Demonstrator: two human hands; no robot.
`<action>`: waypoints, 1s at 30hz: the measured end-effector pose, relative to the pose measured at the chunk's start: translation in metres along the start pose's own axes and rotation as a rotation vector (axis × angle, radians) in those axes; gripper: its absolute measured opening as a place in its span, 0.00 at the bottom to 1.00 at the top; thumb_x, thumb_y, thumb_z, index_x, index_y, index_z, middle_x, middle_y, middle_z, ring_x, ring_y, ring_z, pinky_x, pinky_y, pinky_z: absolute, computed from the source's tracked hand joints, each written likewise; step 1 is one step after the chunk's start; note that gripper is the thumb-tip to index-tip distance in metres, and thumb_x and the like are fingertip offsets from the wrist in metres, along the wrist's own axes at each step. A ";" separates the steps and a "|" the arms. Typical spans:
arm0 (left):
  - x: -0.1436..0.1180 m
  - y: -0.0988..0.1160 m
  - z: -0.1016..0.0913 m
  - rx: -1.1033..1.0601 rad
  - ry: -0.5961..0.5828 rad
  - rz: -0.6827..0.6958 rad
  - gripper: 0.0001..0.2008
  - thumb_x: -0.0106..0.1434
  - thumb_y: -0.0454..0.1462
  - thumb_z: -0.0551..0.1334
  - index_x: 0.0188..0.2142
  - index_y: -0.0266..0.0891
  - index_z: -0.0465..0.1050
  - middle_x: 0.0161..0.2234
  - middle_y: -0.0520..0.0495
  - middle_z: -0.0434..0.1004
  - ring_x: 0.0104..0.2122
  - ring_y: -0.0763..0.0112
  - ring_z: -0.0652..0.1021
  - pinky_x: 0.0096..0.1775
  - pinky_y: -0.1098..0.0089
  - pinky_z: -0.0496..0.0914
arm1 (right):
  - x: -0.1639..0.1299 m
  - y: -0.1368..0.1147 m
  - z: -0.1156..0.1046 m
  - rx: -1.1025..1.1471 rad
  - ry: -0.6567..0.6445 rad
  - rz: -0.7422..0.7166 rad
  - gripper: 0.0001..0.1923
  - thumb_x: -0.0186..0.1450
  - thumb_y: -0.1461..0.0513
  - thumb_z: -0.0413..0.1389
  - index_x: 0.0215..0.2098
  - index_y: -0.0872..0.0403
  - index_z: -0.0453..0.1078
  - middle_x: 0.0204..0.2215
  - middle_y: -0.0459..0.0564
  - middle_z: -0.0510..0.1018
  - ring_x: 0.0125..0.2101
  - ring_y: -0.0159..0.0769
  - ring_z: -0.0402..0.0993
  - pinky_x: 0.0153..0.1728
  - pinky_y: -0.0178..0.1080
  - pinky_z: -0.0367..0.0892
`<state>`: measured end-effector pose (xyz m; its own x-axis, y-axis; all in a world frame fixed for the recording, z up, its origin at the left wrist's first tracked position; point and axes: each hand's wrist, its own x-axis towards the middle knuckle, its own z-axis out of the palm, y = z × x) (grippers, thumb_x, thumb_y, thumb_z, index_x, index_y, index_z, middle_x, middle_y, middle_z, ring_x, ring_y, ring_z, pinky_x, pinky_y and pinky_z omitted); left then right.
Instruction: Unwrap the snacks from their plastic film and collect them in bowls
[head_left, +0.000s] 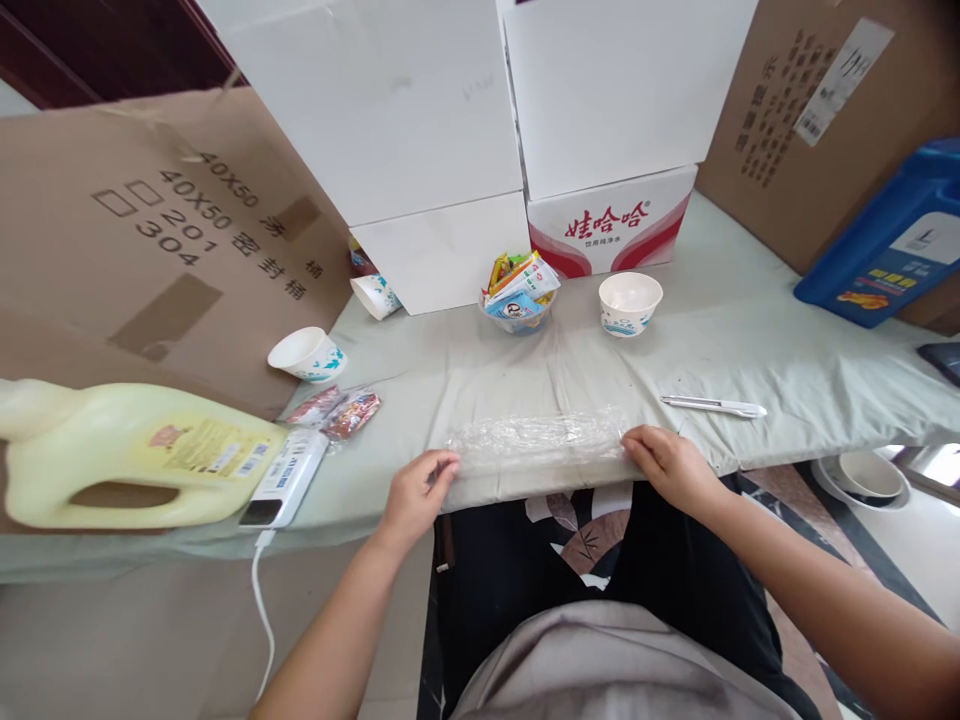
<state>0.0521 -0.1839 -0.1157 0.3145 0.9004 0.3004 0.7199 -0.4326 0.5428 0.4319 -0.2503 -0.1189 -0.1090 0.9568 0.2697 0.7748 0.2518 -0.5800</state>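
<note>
While both hands pinch the plastic wrap roll (536,443) at the table edge (360,505), left hand (415,493) and right hand (670,463) gripping opposite ends, best keep tension even, near the pen (712,405).

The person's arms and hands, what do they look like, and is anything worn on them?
Both forearms are bare to the picture's lower edge: no sleeves show. The left hand and right hand wear no gloves, and no rings, watch or bracelet can be seen. Fingernails look short and unpainted, as far as the picture shows.
</note>
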 end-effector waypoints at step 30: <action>0.015 0.084 0.076 0.538 -0.164 0.144 0.26 0.67 0.52 0.54 0.60 0.46 0.66 0.59 0.37 0.66 0.56 0.46 0.68 0.53 0.47 0.64 | -0.023 -0.001 0.034 -0.465 -0.056 -0.404 0.25 0.67 0.63 0.52 0.62 0.56 0.62 0.62 0.56 0.66 0.61 0.47 0.59 0.57 0.49 0.59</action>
<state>0.1642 -0.2035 -0.1253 0.4933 0.8482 0.1931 0.8625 -0.5057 0.0179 0.4127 -0.2678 -0.1510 -0.4731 0.8084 0.3501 0.8545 0.5179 -0.0411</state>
